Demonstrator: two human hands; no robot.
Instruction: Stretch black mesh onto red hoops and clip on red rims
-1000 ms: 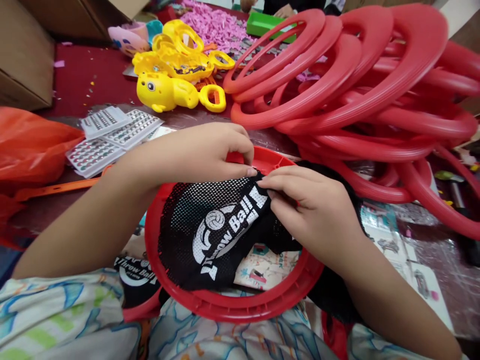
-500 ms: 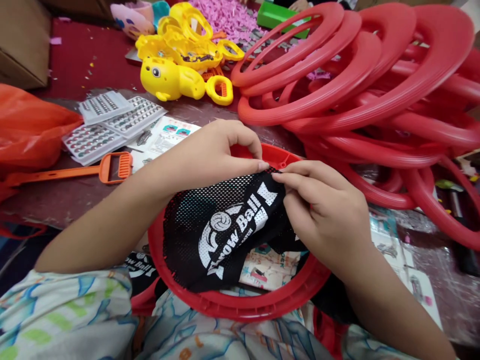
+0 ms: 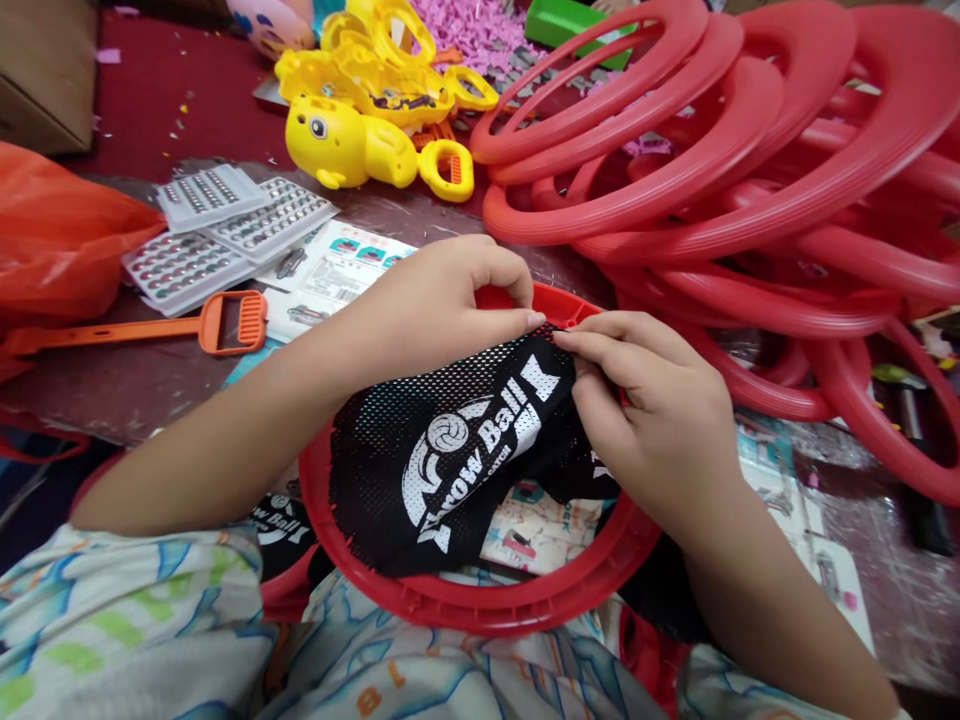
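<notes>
Moved: left forearm nearer, orange handle (image 3: pixel 232 322) uncovered
Left hand (image 3: pixel 431 315): fingers pinch black mesh (image 3: pixel 390 450) taut
Right hand (image 3: pixel 652 420): fingers pinch it onto red ring (image 3: pixel 480 605)

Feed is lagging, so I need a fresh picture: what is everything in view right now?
red ring: one, red, nearest, under both hands
black mesh net: one, black with white Throw Ball print, across that ring
loose red rings: overlapping pile, uncountable, red, right
yellow toy parts: heap, yellow, far centre
blister sheets: three, grey, left
handled tool: one, orange, left near table edge
plastic bag: one, orange, far left
printed cards: several, white, beside and under the ring
pink bits: heap, pink, far edge
green tray: one, green, far edge
cardboard box: one, brown, far left corner
left hand: one, pinching the net's far edge at the rim
right hand: one, pinching the same edge alongside
</notes>
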